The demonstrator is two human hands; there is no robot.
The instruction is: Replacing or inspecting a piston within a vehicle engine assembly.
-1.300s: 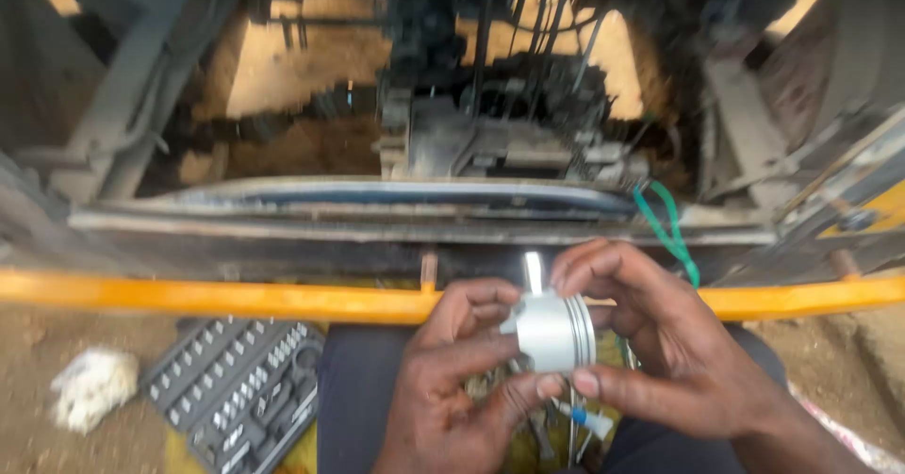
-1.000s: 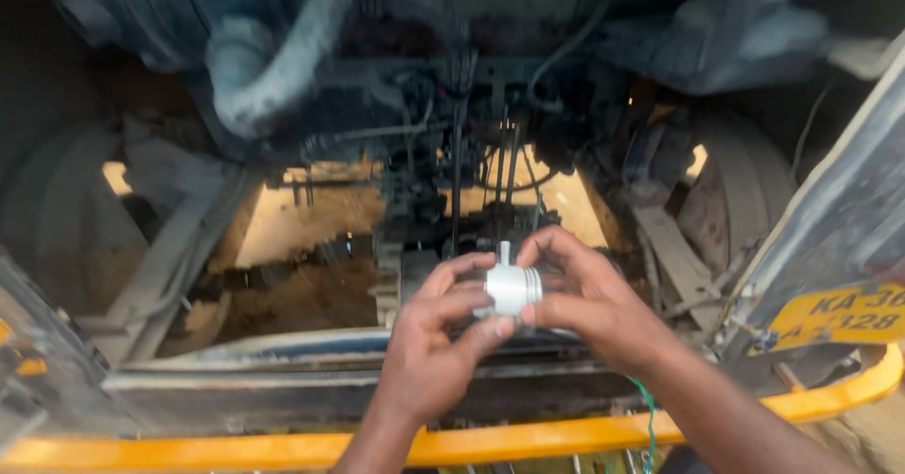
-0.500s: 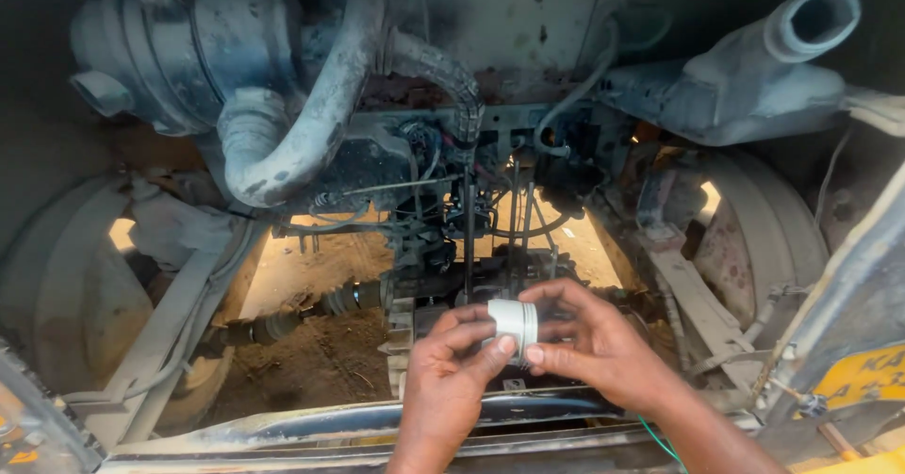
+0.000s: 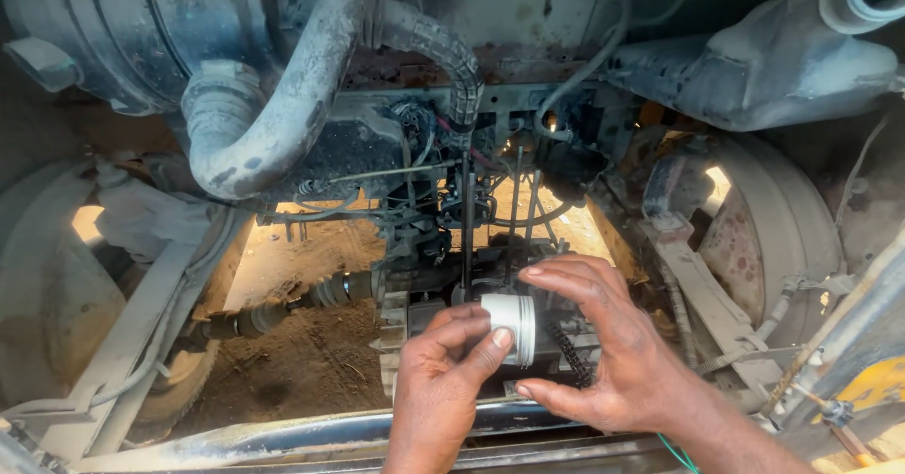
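A small silver piston (image 4: pixel 512 327) with ring grooves is held between both hands, low in the head view, in front of an open vehicle engine bay. My left hand (image 4: pixel 445 380) pinches its left side with thumb and fingers. My right hand (image 4: pixel 613 351) cups it from the right, fingers curled over the top and thumb beneath. Behind the piston sits the dark engine block (image 4: pixel 443 286) with a vertical rod and cables.
A large grey curved hose (image 4: pixel 273 116) runs from an air-filter drum (image 4: pixel 113 31) at upper left. A grey tank (image 4: pixel 754 69) sits upper right. A drive shaft (image 4: pixel 283 309) crosses over sandy ground. Wheel arches flank both sides; a metal frame rail (image 4: pixel 283 436) lies along the bottom.
The view has tilted up from the yellow bar and socket set into the engine bay. Both hands carried the piston forward toward the engine block, still gripping it.
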